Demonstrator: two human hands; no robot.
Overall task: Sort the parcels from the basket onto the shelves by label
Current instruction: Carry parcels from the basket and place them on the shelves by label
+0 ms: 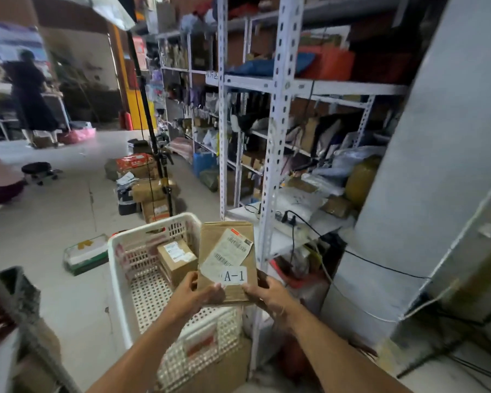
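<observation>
Flat cardboard parcel point(226, 260), labelled A-1, held up over the white basket point(119, 268); left hand point(194, 293) and right hand point(268, 296) both pinch its lower edge. One small box point(176, 258) lies in the basket. Metal shelves point(278, 114), crammed with parcels, stand just right; a light stand point(153, 143) and floor boxes point(150, 194) lie ahead.

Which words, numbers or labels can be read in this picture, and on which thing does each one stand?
"A-1": white sticker on the brown parcel that the left hand and right hand hold.
Shipping label on the same parcel: barcodes and print too small to read.
Label on the small box in the white basket: too blurred to read.
Sign on the shelf rail: blurred, unreadable.
Red carton on the floor: print unreadable.
</observation>
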